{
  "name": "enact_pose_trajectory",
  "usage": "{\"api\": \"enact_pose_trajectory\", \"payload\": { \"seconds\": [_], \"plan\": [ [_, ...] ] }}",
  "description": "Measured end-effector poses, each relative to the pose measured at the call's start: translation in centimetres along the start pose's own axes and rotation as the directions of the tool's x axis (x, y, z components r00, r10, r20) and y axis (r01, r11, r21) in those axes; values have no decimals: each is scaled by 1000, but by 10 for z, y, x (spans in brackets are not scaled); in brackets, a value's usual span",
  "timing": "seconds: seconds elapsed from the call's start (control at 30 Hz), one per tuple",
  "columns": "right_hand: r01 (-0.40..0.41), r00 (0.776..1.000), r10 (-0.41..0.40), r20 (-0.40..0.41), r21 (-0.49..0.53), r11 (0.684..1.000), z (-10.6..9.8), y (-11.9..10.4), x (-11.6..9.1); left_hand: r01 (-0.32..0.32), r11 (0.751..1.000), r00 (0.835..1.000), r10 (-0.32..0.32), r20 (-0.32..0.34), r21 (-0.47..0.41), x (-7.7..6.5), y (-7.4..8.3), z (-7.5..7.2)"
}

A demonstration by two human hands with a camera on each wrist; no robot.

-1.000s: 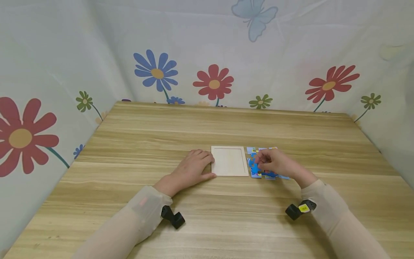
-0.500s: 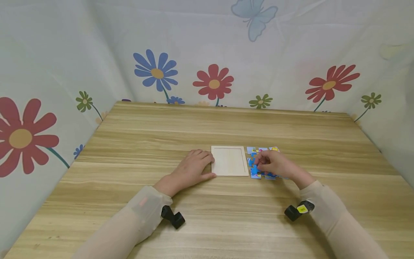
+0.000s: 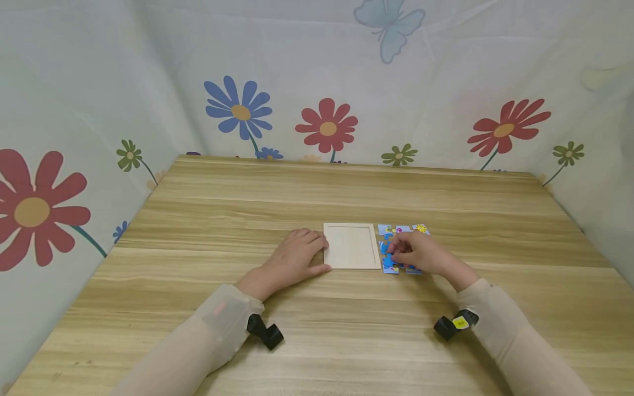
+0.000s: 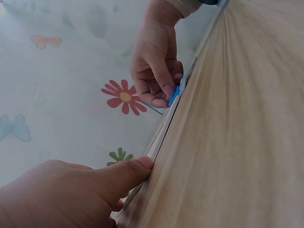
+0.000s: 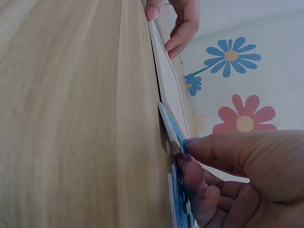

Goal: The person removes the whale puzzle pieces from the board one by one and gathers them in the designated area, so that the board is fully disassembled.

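My left hand [image 3: 292, 256] rests against the left edge of a square, shallow wooden puzzle tray [image 3: 349, 247], its thumb at the near left corner. The tray's recess shows bare wood. Just right of the tray, several jigsaw pieces [image 3: 403, 229] lie close together in a picture of blue shapes and a yellow sun. Over them, my right hand [image 3: 421, 253] pinches a blue jigsaw piece [image 5: 172, 124] between thumb and fingers. In the right wrist view this piece is tilted, its far end right by the tray's edge. The hand hides part of the group.
All of it lies on a wood-grain table [image 3: 317, 324]. A white cloth [image 3: 292, 55] printed with flowers and butterflies hangs behind the table and at its sides. A small black camera [image 3: 448, 327] sits on the right wrist, and a similar black camera [image 3: 269, 335] on the left.
My right hand has shifted slightly left with the pinched piece, uncovering the sun piece at the far right of the group. The left hand and the tray have stayed put.
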State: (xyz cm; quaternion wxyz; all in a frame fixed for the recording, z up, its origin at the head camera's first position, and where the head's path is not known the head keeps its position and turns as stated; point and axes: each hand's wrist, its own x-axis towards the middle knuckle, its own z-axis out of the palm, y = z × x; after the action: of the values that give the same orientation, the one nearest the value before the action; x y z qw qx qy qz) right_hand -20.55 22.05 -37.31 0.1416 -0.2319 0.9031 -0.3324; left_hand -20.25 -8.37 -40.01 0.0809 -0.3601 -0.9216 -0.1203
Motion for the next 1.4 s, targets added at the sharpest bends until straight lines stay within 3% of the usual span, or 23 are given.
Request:
{"api": "enact_pose_trajectory", "payload": {
  "seconds": [1.1, 1.4],
  "plan": [
    [16, 998, -17, -59, -3, 1000, -1, -1, -1, -7, 1000, 1000, 7, 4, 27, 0, -3, 3],
    [-6, 996, 13, -94, 66, 998, -1, -3, -3, -14, 999, 999, 12, 34, 42, -4, -2, 5]
  ]
}}
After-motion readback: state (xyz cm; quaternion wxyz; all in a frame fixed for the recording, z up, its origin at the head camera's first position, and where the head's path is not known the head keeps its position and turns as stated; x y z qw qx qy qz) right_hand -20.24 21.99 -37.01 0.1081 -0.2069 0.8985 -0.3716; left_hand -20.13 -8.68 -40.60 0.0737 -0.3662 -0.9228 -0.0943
